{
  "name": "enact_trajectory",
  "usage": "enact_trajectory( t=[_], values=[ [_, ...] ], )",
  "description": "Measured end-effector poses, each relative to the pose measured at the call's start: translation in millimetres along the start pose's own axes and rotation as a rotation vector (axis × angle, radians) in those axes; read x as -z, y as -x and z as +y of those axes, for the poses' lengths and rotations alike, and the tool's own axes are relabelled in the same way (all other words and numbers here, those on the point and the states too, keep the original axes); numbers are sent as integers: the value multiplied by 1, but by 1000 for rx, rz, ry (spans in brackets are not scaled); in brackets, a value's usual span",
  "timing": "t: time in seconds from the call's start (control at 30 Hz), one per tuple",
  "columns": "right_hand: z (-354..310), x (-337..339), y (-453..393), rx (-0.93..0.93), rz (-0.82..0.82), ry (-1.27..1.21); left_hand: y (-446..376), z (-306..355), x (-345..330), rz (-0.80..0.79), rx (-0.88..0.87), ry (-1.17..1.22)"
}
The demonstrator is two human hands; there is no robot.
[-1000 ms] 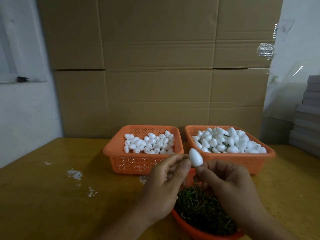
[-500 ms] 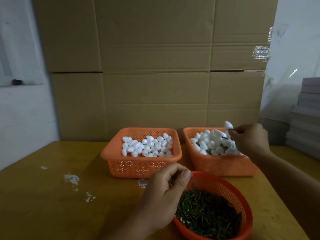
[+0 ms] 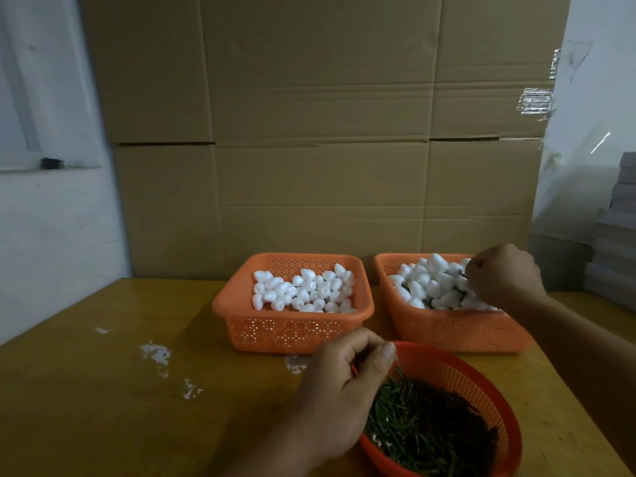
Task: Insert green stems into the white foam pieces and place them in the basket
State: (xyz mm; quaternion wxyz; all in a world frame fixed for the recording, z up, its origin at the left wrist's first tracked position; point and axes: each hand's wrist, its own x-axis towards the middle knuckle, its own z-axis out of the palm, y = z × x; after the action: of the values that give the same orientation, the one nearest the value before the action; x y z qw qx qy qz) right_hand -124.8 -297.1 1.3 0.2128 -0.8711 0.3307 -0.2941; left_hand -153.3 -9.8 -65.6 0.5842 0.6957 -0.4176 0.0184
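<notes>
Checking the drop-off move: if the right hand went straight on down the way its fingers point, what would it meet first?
Most likely the piled foam pieces in the right basket; the right hand hovers just over them, though depth is unclear.

There is one view only, from a camera worn on the person's head, so no second view shares anything with it. It looks forward and slightly down across the wooden table toward the cardboard wall that stands behind the table. It sits close: the round bowl on the table's near part lies right under the lens and is cut by the bottom edge, while two baskets stand farther off, in front of the cardboard.
</notes>
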Motion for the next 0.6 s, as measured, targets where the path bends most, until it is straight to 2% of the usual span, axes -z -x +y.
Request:
enact_trajectory(
  t=[0.17,0.23,0.3,0.4,0.5,0.6],
  values=[
    [-5,20,32,225,66,-136,-1,-1,1,46,-2,-59],
    [-10,28,53,254,82,-240,-2,0,2,69,16,-35],
    [-14,36,78,283,25,-335,-5,0,5,118,13,-18],
    [-16,37,116,340,-121,-434,-13,-3,17,201,9,-120],
    [-16,28,146,398,-276,-432,-29,-8,36,255,111,-247],
    [-13,16,156,433,-326,-348,-61,-13,62,285,207,-421]
  ],
)
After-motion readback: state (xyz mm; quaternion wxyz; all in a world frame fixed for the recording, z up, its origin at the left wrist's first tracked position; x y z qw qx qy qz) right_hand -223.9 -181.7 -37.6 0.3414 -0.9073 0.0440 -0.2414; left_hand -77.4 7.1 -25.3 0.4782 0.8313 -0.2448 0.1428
